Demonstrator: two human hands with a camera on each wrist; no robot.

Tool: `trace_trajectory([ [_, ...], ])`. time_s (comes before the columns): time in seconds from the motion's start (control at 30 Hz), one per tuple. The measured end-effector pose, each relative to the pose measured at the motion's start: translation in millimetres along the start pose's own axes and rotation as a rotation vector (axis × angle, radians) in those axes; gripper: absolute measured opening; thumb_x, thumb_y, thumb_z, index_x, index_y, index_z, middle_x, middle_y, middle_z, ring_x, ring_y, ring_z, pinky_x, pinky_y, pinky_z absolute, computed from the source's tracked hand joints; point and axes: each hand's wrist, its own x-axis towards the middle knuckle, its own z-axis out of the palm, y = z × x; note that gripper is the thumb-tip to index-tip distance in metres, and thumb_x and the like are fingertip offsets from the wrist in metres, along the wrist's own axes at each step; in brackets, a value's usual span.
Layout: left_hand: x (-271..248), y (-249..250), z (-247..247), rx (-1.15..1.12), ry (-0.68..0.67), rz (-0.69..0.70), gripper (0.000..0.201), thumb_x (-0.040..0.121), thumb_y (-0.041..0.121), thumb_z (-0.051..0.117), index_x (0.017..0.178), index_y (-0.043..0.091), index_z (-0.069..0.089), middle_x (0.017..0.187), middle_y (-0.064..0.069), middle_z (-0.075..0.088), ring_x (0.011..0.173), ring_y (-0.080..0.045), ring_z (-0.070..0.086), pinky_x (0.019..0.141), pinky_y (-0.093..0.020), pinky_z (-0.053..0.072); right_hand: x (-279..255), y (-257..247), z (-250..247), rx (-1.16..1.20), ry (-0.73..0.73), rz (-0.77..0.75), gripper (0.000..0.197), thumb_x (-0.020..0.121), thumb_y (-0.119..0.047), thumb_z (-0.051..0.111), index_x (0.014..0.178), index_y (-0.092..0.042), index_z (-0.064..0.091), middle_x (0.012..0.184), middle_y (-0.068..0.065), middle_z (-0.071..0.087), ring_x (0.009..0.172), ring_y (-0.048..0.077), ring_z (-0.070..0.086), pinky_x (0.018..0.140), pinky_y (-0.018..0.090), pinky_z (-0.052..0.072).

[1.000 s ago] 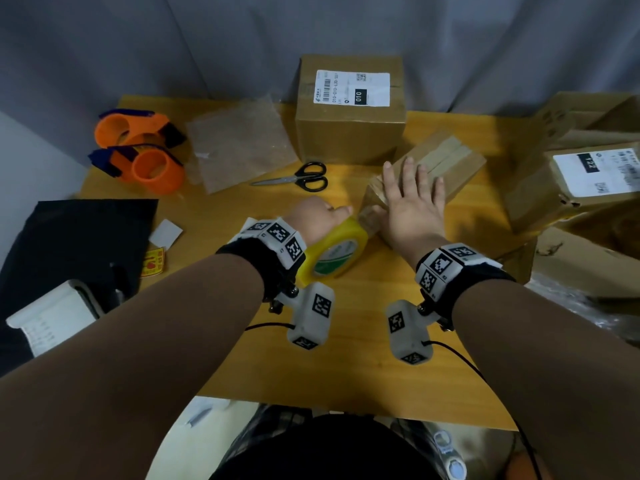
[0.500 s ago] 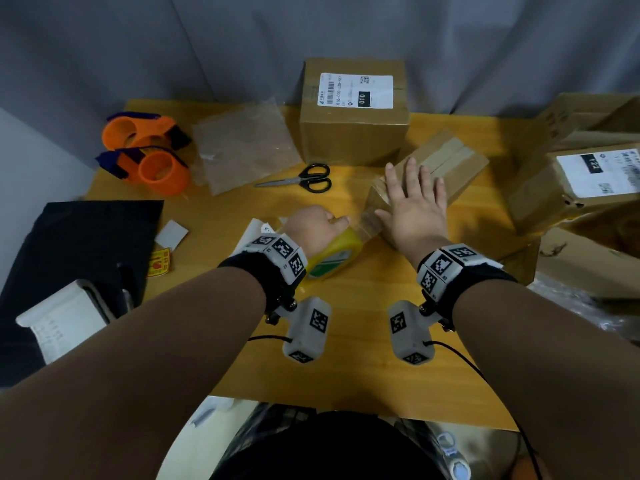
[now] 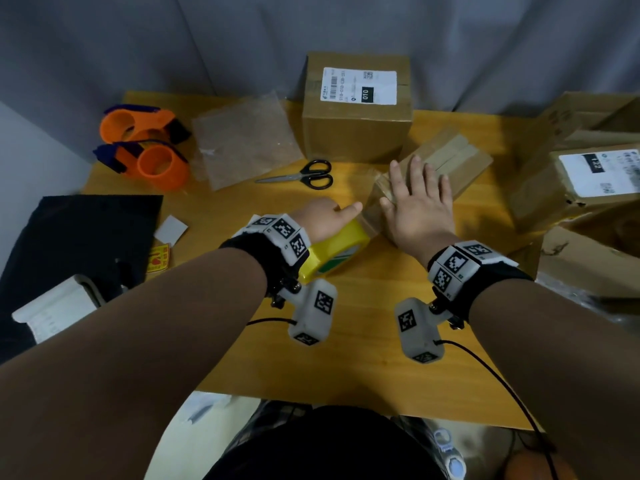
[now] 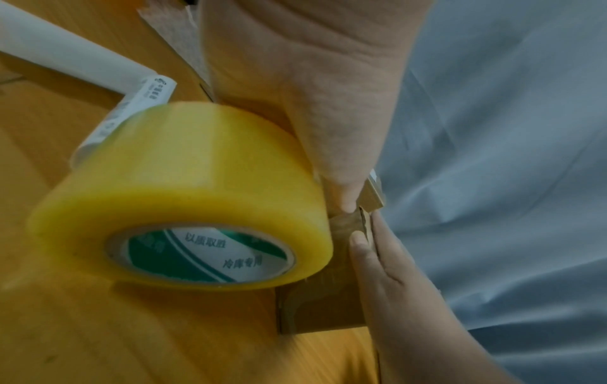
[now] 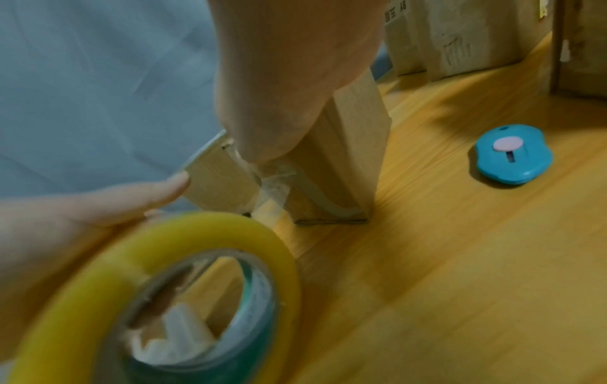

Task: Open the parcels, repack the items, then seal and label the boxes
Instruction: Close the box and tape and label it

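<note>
A small cardboard box (image 3: pixel 460 157) lies angled on the wooden table (image 3: pixel 346 358). My right hand (image 3: pixel 415 202) rests flat on its near end, fingers straight and spread. My left hand (image 3: pixel 325 220) grips a yellow tape roll (image 3: pixel 332 251) just left of the box, index finger pointing at the box end. A clear strip of tape runs from the roll (image 4: pixel 184 194) onto the near end of the box (image 4: pixel 322 298). In the right wrist view the roll (image 5: pixel 164 259) is close and blurred, and tape wrinkles on the box (image 5: pixel 348 161) corner.
A sealed labelled box (image 3: pixel 356 109) stands at the back, with scissors (image 3: pixel 304 174) in front of it. Two orange tape dispensers (image 3: pixel 145 147) and a plastic bag (image 3: pixel 242 140) lie at the left. More boxes (image 3: pixel 588 181) crowd the right. A blue cutter (image 5: pixel 514 156) lies right of the small box.
Very little: my left hand with the tape roll shifts slightly beside the box end. My right hand stays flat on the box.
</note>
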Motion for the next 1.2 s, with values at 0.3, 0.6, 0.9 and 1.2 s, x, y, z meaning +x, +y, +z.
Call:
trace_trajectory([
  [0.3,4,-36,-47,-0.264,0.094,0.011,0.041,0.099,0.038,0.042,0.104,0.004,0.063,0.096,-0.017,0.069,0.078,-0.027,0.064,0.069,-0.035,0.048,56,-66,-49,0.251,-0.133,-0.34,0.036,0.095,-0.021,0.051,0.129,-0.01,0.056,0.13,0.013,0.055,0.12,0.029,0.05,0.102,0.038,0.041],
  [0.6,33,-99,-65,-0.404,0.215,-0.065,0.025,0.099,0.024,0.044,0.1,0.007,0.062,0.079,-0.002,0.062,0.062,-0.008,0.055,0.052,-0.013,0.043,133,-107,-27,0.322,-0.409,-0.224,0.031,0.09,-0.022,0.063,0.11,0.002,0.067,0.113,0.017,0.065,0.105,0.028,0.06,0.092,0.038,0.048],
  [0.9,58,-120,-64,-0.415,0.183,-0.084,0.026,0.1,0.025,0.045,0.098,0.008,0.064,0.077,0.002,0.062,0.062,-0.006,0.056,0.056,-0.014,0.041,158,-126,7,-0.062,-0.519,-0.245,0.027,0.09,-0.009,0.058,0.116,-0.001,0.059,0.117,0.014,0.059,0.107,0.03,0.057,0.085,0.034,0.046],
  [1.2,57,-97,-72,-0.396,0.179,-0.043,0.024,0.099,0.026,0.045,0.091,0.012,0.063,0.073,0.002,0.061,0.06,-0.006,0.054,0.059,-0.015,0.044,152,-117,-18,0.229,-0.598,-0.221,0.041,0.087,-0.025,0.067,0.12,-0.006,0.052,0.11,0.007,0.056,0.103,0.024,0.056,0.08,0.031,0.045],
])
